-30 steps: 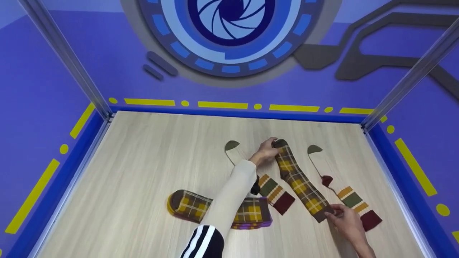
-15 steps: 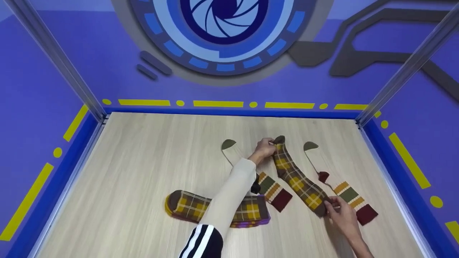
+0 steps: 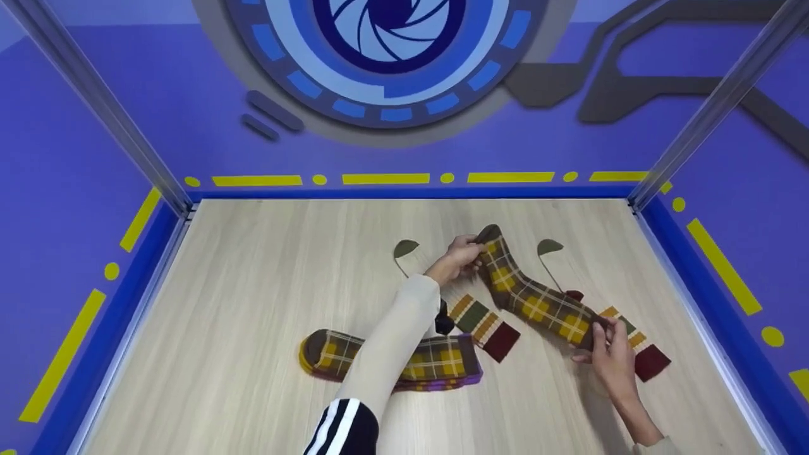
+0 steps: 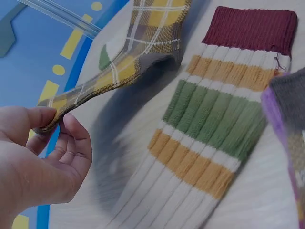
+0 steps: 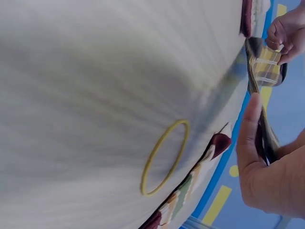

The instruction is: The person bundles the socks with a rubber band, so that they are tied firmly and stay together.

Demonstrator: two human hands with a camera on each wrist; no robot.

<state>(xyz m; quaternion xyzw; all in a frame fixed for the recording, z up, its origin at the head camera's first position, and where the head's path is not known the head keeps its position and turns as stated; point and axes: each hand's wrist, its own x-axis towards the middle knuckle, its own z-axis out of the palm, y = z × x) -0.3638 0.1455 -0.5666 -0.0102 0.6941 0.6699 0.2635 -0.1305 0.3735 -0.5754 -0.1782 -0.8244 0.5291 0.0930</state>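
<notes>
- From here I have the plaid sock (image 3: pixel 529 297) lifted off the tabletop (image 3: pixel 265 272), farther out than the sock stack (image 3: pixel 442 363) and to its right, stretched slantwise between both hands.
- My left hand (image 3: pixel 460 256) pinches it near the dark toe end, beyond the stack's right end; the left wrist view shows thumb and fingers on its edge.
- My right hand (image 3: pixel 613 360) grips the brown cuff between thumb and fingers, well to the right of the stack.
- The stack itself lies flat, plaid uppermost, with yellow and purple edges showing below; my left sleeve (image 3: pixel 398 347) crosses above it and hides its middle.
- I see one striped sock (image 3: pixel 483 325) running outward from just beside the stack's right end, its maroon cuff nearest me.
- A second striped sock (image 3: pixel 643 346) lies well to the stack's right, partly hidden behind my right hand.
</notes>
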